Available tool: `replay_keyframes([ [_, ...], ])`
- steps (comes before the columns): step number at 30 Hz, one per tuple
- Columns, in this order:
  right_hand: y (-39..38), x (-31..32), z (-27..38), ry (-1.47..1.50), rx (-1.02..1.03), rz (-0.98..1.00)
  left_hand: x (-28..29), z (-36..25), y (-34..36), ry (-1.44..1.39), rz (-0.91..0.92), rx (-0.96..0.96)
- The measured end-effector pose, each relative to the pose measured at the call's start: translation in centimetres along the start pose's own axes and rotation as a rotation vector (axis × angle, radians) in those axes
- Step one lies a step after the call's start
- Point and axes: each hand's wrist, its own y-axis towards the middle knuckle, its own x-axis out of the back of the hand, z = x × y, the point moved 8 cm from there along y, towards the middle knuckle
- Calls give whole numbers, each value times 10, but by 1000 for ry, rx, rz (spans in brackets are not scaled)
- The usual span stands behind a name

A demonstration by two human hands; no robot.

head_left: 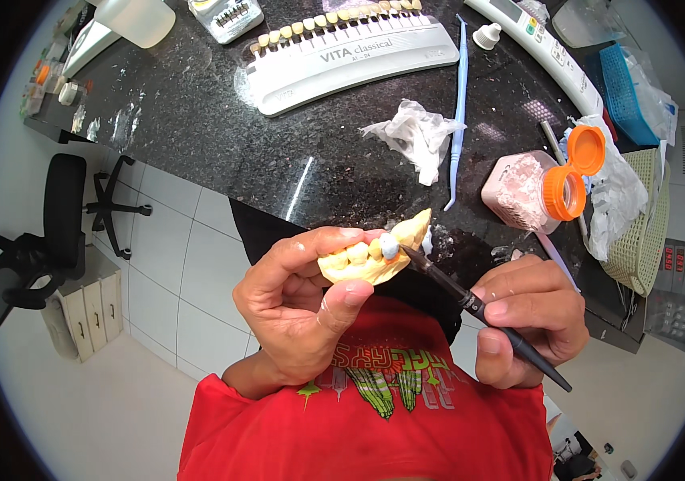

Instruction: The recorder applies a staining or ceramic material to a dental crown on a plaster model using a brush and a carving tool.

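Note:
My left hand [298,301] grips a yellow dental cast [358,268] between thumb and fingers, near the front edge of the dark counter. One tooth on the cast, a pale bluish-white crown [389,245], stands out from the yellow teeth beside it. In my right hand [531,321] is a slim dark brush [471,303], held like a pen and slanting down to the right. Its tip is at the crown's lower right side; whether it touches the crown or the cast next to it, I cannot tell.
A tooth shade guide [350,60] lies at the back. Right of it are a blue double-ended tool [458,112], crumpled tissue [419,140] and an open jar of pink powder [519,188] with an orange lid. Farther right stand a blue basket [627,96] and a pale green basket [639,232].

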Motion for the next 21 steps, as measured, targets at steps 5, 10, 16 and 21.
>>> replay_keyframes([
  [5,0,-1,0,-10,6,6,-1,-1,1,-9,10,-12],
  [10,0,0,0,2,7,-17,0,0,0,5,1,-8],
  [16,1,0,1,-9,6,-10,-1,0,0,2,15,0],
  [21,1,0,1,-10,4,-6,-1,0,0,-4,16,7],
])
